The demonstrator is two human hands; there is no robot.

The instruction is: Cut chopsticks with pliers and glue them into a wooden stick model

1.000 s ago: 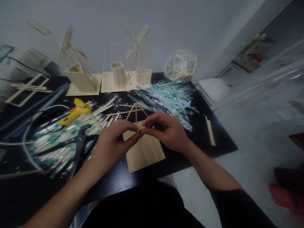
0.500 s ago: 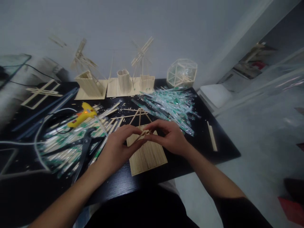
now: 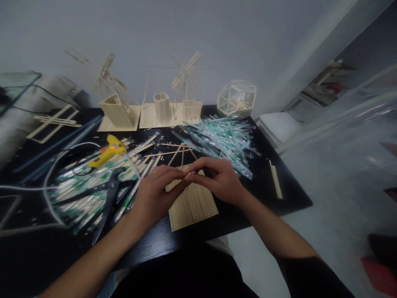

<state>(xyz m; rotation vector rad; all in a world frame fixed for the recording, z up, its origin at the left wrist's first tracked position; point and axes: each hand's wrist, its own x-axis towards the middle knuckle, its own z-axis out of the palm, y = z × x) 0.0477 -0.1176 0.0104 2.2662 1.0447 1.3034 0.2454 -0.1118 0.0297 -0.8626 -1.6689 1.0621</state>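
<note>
On the black table [image 3: 149,238], a bump could shove the slatted panel [image 3: 192,205] off the close 6 o'clock edge; open room at 3 o'clock, pliers [image 3: 111,188] crowding 9. Over the panel, left hand [image 3: 156,187] and right hand [image 3: 218,178] pinch a wood bit [image 3: 187,175], mostly finger-hidden; uneven squeezing might snap it.

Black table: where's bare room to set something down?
The black table looks bare between the right hand, the plastic pile and the loose sticks, and beyond those sticks toward its right edge. Crowded: left, with glue gun, pliers and wrapped sticks; the back, with stick models.
</note>
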